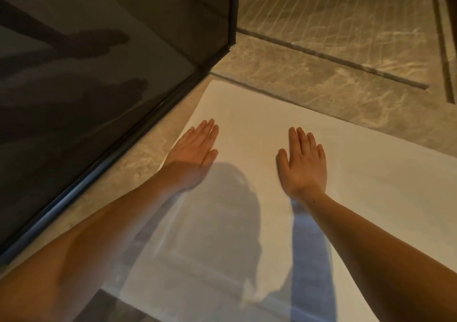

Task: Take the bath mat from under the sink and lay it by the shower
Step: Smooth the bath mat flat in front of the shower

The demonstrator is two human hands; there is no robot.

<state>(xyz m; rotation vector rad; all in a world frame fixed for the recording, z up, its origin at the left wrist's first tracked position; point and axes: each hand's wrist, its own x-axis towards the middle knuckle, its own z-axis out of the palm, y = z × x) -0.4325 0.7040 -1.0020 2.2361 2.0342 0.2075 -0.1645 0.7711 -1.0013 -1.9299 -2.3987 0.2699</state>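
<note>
White rectangular cloth bath mat [259, 136]: spread flat on the brown marbled stone floor [321, 74], its far left corner just beside the dark-framed tinted glass shower panel [99, 74]. Left hand [195, 156]: fingers extended, palm apparently on the mat, view blurred. Right hand [303, 163]: flat, fingers extended, grasping nothing.

brown marble floor [321, 79]; dark linear drain [346, 62]

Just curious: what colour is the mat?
White, plain; the mat shows best in the head view.
</note>
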